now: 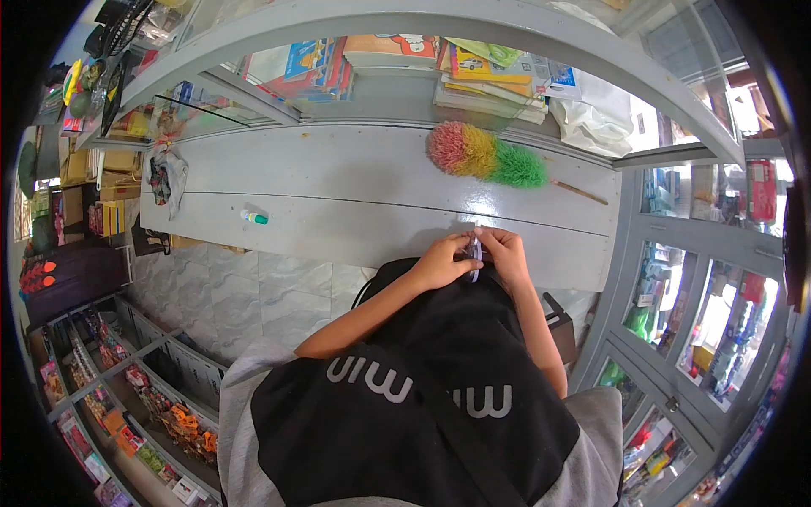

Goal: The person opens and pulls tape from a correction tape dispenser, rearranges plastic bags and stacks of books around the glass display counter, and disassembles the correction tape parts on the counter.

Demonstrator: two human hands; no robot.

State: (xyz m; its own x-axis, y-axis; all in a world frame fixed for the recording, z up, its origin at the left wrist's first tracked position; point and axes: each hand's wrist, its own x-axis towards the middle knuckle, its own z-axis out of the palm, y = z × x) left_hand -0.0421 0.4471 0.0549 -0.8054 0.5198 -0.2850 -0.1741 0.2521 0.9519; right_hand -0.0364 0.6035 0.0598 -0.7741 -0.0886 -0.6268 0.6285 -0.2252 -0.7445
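Note:
Near the front edge of the grey counter [338, 188], my left hand [441, 264] and my right hand [503, 253] meet in front of my body. Between them is a small pale purple and clear item [476, 253], partly covered by my fingers, so I cannot make out what it is. The fingers of both hands are closed round it. Beyond them on the counter lies a pink, yellow and green fluffy duster [486, 155] with a thin wooden handle. Further left, a small white bottle with a green cap [254, 217] lies on its side.
Books [492, 76] and a white plastic bag [593, 118] sit behind glass at the back. A knotted plastic bag [166, 179] is at the counter's left end. Glass-door cabinets [676, 304] stand right; divided trays of goods [152, 397] are lower left.

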